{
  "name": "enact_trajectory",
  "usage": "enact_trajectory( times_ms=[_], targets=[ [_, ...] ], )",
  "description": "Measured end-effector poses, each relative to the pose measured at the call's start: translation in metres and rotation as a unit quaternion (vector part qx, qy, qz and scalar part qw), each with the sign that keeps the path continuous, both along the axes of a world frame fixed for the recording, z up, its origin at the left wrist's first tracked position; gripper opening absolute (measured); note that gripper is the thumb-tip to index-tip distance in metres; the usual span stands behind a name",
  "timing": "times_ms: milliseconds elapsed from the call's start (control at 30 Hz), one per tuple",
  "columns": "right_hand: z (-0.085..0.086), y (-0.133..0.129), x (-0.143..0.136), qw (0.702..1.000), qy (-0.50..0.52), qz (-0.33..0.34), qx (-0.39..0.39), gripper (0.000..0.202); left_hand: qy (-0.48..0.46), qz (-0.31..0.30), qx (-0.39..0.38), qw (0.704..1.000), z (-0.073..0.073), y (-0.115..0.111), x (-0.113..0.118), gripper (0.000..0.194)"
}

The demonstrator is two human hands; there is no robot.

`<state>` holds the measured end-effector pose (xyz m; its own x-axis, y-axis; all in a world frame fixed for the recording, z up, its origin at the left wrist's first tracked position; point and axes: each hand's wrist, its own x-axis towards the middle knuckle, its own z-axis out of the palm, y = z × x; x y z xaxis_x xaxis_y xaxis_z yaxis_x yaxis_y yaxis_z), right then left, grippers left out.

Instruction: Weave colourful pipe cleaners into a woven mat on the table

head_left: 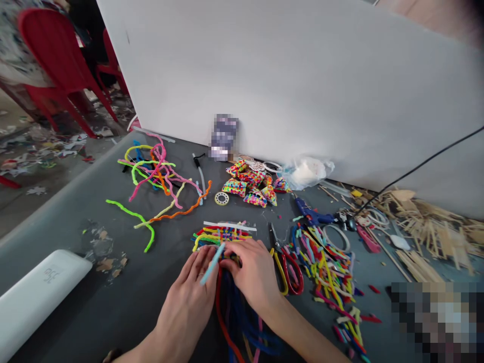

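Note:
A woven piece of colourful fuzzy stems (227, 234) lies on the dark table, with a white strip (230, 226) along its far edge. My left hand (196, 282) rests over its left near part, fingers bent and close together. My right hand (251, 267) pinches at the weave, thumb and index finger near a pale blue stem (213, 263) that sticks up between the hands. Long red and blue stems (236, 320) trail from the weave toward me, between my wrists. The fingertips partly hide what they grip.
Scissors (285, 267) and cut stem pieces (328, 272) lie right of my hands. Beyond are woven pouches (251, 184), a tape roll (221, 198), a glue gun (312, 212) and wooden sticks (434, 237). Loose stems (159, 171) and a white power bank (41, 297) are on the left.

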<state>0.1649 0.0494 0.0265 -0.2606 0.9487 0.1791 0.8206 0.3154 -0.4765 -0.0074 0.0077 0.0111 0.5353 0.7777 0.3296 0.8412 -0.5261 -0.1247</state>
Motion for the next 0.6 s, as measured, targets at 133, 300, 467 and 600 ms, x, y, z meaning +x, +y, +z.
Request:
enact_trajectory(
  times_ms=[133, 300, 467, 600],
  targets=[
    [0.005, 0.004, 0.0, 1.0, -0.001, 0.018, 0.012, 0.029, 0.016, -0.003, 0.011, 1.0, -0.004, 0.0, 0.002, 0.049],
    [0.012, 0.016, -0.005, 0.999, -0.027, 0.043, 0.006, 0.018, -0.006, 0.028, 0.006, 1.0, -0.006, -0.002, 0.006, 0.043],
    [0.004, 0.016, -0.01, 0.996, -0.034, 0.048, 0.07, 0.014, -0.018, 0.033, -0.002, 0.999, -0.004, -0.004, 0.008, 0.041],
    [-0.006, 0.007, -0.008, 0.985, -0.046, 0.059, 0.153, 0.012, -0.034, 0.035, -0.011, 0.999, -0.012, -0.006, 0.008, 0.042]
  ],
)
